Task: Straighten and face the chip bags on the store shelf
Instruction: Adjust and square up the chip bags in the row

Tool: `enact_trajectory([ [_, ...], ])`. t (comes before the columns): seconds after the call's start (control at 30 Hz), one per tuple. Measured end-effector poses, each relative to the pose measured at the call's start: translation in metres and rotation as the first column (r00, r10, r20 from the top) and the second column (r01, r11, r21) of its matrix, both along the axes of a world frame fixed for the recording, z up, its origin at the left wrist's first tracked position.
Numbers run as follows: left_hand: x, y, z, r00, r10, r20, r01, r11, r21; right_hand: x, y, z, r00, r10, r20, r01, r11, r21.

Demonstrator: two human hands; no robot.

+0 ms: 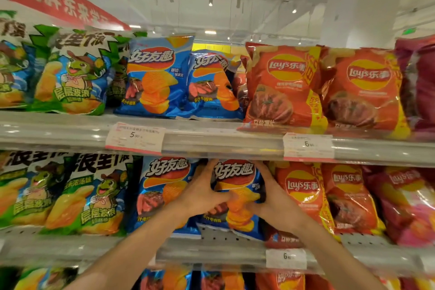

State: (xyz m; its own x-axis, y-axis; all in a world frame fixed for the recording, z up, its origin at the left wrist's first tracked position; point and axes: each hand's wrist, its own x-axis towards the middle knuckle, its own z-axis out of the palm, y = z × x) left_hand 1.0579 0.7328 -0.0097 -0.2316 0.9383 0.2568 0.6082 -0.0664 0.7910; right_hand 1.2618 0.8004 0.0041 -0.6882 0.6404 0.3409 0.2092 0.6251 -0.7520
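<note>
Hands: the left hand (202, 192) and right hand (270, 193) clasp the two sides of one blue chip bag (237, 195), fingers curled narrow around its edges.
Bag held: it stands on the middle shelf (226, 238), label forward, tilted slightly, its base near the shelf's front edge.
Done so far: the green bags (94, 195) at the left end and the neighbouring blue bag (162, 186) already face out and stand fairly upright.
Left to do: on the top shelf (211, 134) a second blue bag (211, 82) sits further back than its neighbour and leans; it seems to need pulling forward, though blur makes that uncertain.
Also left: a red packet (282, 238) appears to lie flat at the front edge under the orange bags (303, 193).
Around: price tags (135, 136) clip to the shelf rails; pink bags (404, 202) fill the right end.
In the way: the tightly packed orange bags press against the right hand, leaving little room to turn the held bag.
</note>
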Motion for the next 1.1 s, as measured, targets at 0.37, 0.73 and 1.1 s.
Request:
enact_trajectory([
  [0.37, -0.007, -0.003, 0.001, 0.997, -0.059, -0.054, 0.061, 0.998, 0.029, -0.002, 0.013, 0.003, 0.994, 0.053, 0.096, -0.047, 0.997, -0.06],
  [0.73, -0.018, -0.009, -0.001, 0.985, -0.134, -0.107, 0.135, 0.991, 0.004, -0.001, 0.02, 0.005, 0.977, -0.002, 0.213, 0.014, 0.999, -0.053],
  [1.1, -0.021, -0.061, -0.014, 0.894, 0.1, -0.436, 0.03, 0.959, 0.283, -0.018, -0.016, -0.009, 0.97, -0.224, 0.088, 0.214, 0.97, 0.112],
])
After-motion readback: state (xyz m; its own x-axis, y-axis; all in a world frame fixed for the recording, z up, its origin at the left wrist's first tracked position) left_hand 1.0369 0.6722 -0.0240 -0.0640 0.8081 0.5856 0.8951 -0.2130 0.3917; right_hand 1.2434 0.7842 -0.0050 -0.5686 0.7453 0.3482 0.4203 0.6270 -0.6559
